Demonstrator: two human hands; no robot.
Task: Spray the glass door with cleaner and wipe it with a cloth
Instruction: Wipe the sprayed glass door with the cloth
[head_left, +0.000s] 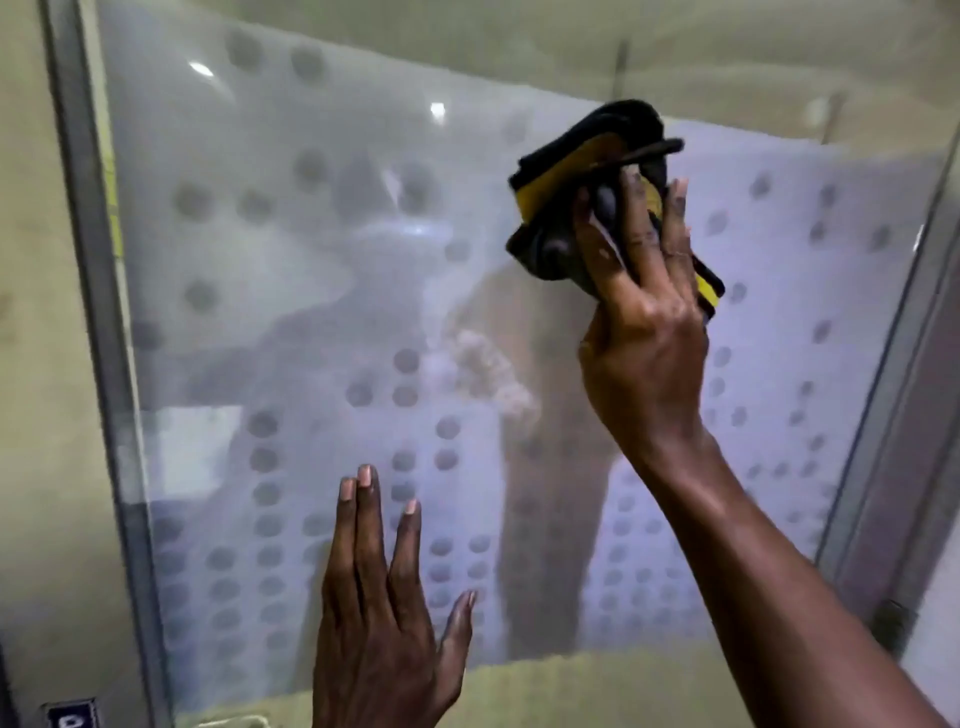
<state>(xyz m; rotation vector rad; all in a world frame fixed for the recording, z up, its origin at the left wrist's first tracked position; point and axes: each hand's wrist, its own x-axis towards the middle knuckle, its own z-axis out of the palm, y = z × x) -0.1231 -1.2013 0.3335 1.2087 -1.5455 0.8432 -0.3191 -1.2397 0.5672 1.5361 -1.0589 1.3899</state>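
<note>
Two hands are at the glass door (291, 270), a pane covered in a frosted, dotted pattern and set in a grey metal frame (96, 312). The right hand (644, 343) is raised to the upper right of the pane, fingers straight and laid flat over a bunched black-and-yellow cloth (576, 171), pressing it against the glass. The thumb lies along the wad; whether it pinches a fold cannot be told. The left hand (379, 623) is low and central, fingers straight and close together with the thumb spread, holding nothing. It is at the glass, but contact cannot be confirmed. No spray bottle is in view.

Assessment: the step in hand is the wiping, at the upper part of the door. The spraying appears to be done, though no wet film can be made out on the frosted surface. The next move calls for firm, even pressure and overlapping passes across and downward — taking in the lower dotted area and the edges by the frame.
</note>
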